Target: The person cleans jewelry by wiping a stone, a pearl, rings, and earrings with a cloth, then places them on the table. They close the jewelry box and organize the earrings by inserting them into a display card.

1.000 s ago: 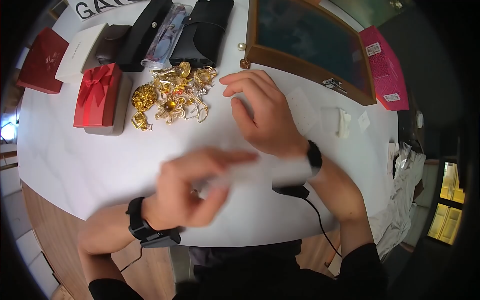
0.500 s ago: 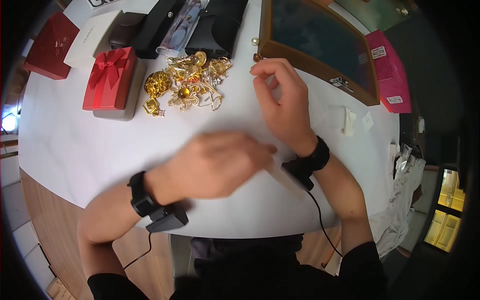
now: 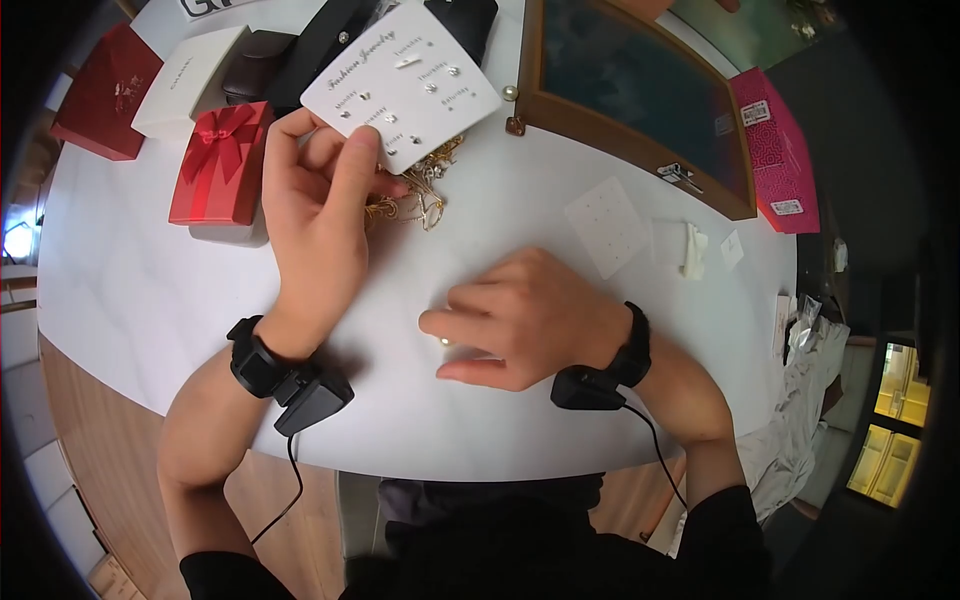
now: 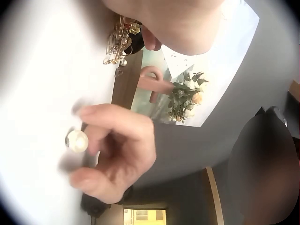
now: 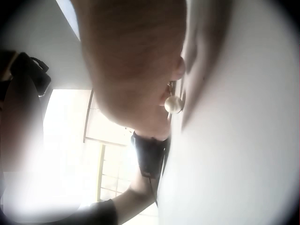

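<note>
My left hand (image 3: 325,225) pinches a white earring card (image 3: 415,85), thumb on its front and fingers behind. Printed "Fashion Jewelry", the card bears several small studs and hangs over the heap of gold-toned jewelry (image 3: 432,190), hiding most of it. Low at the tabletop, my right hand (image 3: 535,320) has its thumb and index finger spread around a pearl earring (image 4: 78,140). In the left wrist view a gap shows between those fingertips and the pearl. From the right wrist, the pearl (image 5: 173,104) appears beside the fingers with a bit of gold-coloured metal.
Left of the heap stand a red box with a bow (image 3: 218,165), a white box (image 3: 190,85) and a dark red box (image 3: 108,95). At the right are a wooden glass-topped case (image 3: 640,145), a pink box (image 3: 775,150) and another card (image 3: 608,228) lying flat.
My left hand has swung from the table's middle up and left, bringing the earring card over the jewelry. My right hand has come down from near the wooden case to the pearl earring.
</note>
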Demonstrator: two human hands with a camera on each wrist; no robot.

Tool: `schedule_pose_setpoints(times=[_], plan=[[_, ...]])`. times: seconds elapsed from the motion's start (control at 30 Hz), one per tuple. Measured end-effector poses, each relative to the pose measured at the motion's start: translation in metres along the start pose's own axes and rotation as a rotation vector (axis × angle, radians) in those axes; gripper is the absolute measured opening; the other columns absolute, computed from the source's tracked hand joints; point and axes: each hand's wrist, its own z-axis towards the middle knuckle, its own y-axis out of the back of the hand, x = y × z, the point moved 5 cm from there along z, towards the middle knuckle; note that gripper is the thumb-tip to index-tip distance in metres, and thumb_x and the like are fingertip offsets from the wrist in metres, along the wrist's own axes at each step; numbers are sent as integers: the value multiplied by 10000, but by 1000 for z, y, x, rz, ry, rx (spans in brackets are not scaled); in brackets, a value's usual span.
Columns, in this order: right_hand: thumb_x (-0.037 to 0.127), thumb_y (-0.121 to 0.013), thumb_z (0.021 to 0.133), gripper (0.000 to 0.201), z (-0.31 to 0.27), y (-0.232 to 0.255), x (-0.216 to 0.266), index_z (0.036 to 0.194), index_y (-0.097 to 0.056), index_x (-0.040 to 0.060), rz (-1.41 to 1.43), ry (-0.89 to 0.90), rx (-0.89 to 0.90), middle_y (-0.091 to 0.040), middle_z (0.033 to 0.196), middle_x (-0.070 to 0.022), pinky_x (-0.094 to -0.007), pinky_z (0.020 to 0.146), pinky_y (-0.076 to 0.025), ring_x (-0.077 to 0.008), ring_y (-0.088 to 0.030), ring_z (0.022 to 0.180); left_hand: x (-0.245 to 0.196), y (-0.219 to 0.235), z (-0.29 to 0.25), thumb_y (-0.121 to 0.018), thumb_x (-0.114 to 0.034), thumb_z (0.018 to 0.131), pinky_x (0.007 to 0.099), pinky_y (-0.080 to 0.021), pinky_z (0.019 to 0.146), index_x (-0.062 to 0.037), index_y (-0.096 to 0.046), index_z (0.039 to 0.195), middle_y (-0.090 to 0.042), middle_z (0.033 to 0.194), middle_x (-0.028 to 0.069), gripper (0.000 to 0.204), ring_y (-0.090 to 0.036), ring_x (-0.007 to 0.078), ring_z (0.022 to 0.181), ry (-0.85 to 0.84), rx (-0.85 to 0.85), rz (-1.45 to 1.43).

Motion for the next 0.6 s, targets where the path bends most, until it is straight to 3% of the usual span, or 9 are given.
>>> schedule_pose_setpoints(times=[0.1, 0.2, 0.27, 0.3, 0.37, 0.4, 0.5, 0.6], plan=[[94, -740, 792, 169, -3, -12, -4, 935, -650, 95, -26, -12, 54, -596, 695, -17, -355, 492, -454, -231, -568, 520, 3, 6, 2, -563, -64, 1021, 274, -573, 691, 34, -425, 1195, -664, 983, 112, 243, -630, 117, 786, 29, -73, 12], [95, -745, 814, 153, -2, 0, -13, 932, -648, 107, -100, -63, -88, -610, 708, -24, -346, 514, -478, -225, -592, 540, 6, 11, 7, -560, -75, 1024, 262, -571, 681, 33, -429, 1198, -664, 986, 103, 243, -623, 106, 787, 26, -102, -6], [91, -738, 844, 147, -3, 26, -29, 967, -658, 91, -95, -286, -300, -634, 727, -44, -343, 537, -501, -244, -627, 572, 6, 12, 7, -559, -80, 1025, 255, -567, 674, 31, -431, 1201, -667, 994, 100, 244, -619, 101, 787, 11, -112, -36], [91, -738, 844, 147, -2, 33, -35, 967, -658, 91, -101, -278, -290, -634, 727, -44, -343, 537, -501, -244, -627, 572, 7, 9, 6, -558, -81, 1026, 248, -563, 671, 30, -433, 1204, -669, 1005, 97, 244, -615, 95, 785, 21, -110, -50], [83, -725, 875, 146, -3, 55, -54, 1005, -663, 64, -350, -457, -381, -655, 764, -67, -337, 578, -523, -253, -665, 648, 8, 9, 6, -553, -89, 1031, 235, -550, 657, 22, -437, 1214, -674, 1042, 90, 244, -610, 83, 787, 15, -101, -77], [83, -725, 875, 146, 1, 57, -58, 1005, -663, 64, -351, -447, -370, -655, 764, -67, -337, 578, -523, -253, -665, 648, 9, 10, 6, -553, -89, 1031, 235, -550, 657, 22, -437, 1214, -674, 1042, 90, 244, -610, 83, 787, 11, -114, -82], [97, -719, 845, 151, 18, 59, -62, 974, -649, 62, -697, -316, -303, -637, 839, -79, -363, 629, -559, -240, -677, 765, 8, 9, 6, -544, -97, 1035, 232, -541, 645, 22, -429, 1214, -672, 1062, 95, 243, -613, 80, 825, 23, -91, -106], [74, -698, 823, 153, 32, 51, -70, 970, -656, 65, -903, -386, -155, -632, 838, -74, -358, 634, -571, -239, -686, 760, 4, 9, 7, -538, -101, 1038, 236, -544, 653, 28, -419, 1217, -668, 1068, 100, 251, -616, 84, 853, 5, -98, -101]])
